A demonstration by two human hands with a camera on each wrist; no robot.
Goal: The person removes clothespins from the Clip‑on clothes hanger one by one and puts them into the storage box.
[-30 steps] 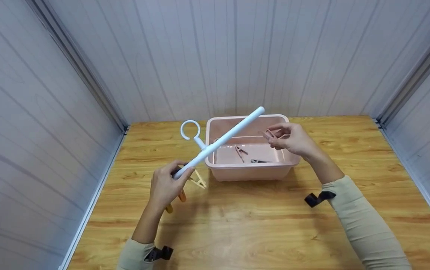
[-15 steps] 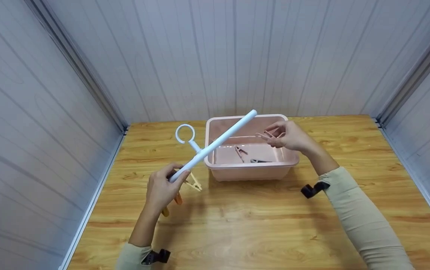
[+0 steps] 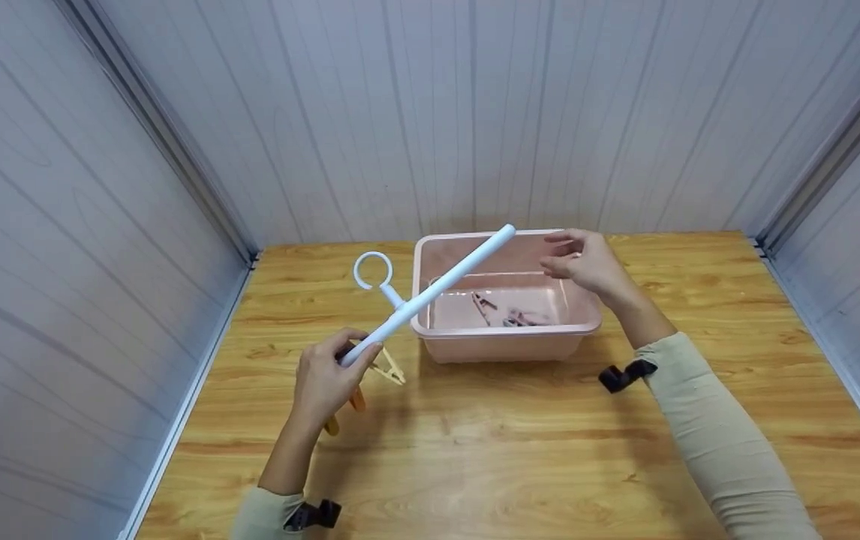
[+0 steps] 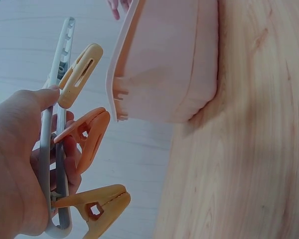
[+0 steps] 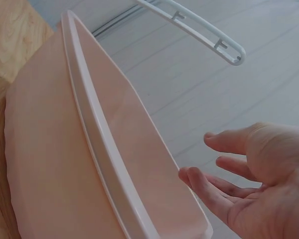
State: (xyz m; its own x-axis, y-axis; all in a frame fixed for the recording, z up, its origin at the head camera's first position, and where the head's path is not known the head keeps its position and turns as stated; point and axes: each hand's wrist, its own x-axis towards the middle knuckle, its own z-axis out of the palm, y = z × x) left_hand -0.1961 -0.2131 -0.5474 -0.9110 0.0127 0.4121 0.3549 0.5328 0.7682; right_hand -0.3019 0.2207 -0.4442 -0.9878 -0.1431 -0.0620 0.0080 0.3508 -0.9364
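Observation:
In the head view my left hand [image 3: 323, 379] grips one end of a white clip hanger [image 3: 445, 283], which slants up to the right over the bin with its hook at the left. The left wrist view shows a cream clip [image 4: 79, 79], an orange clip [image 4: 94, 140] and a mustard clip [image 4: 109, 201] on its bar. My right hand [image 3: 587, 264] is above the right side of the pink bin [image 3: 505, 349], fingers apart and holding nothing. A pink clip [image 3: 481, 307] lies inside the bin, and overlapping clips [image 3: 526, 319] lie to its right.
The bin stands on a wood-grain table [image 3: 490, 450] near the back panel [image 3: 505, 112]. Pale side panels [image 3: 47, 262] rise at left and right. Both sleeves carry black straps at the wrists.
My right hand has let go of a pink clip, which now lies in the bin by the grey one; its fingers have spread. The hanger moved slightly left and down.

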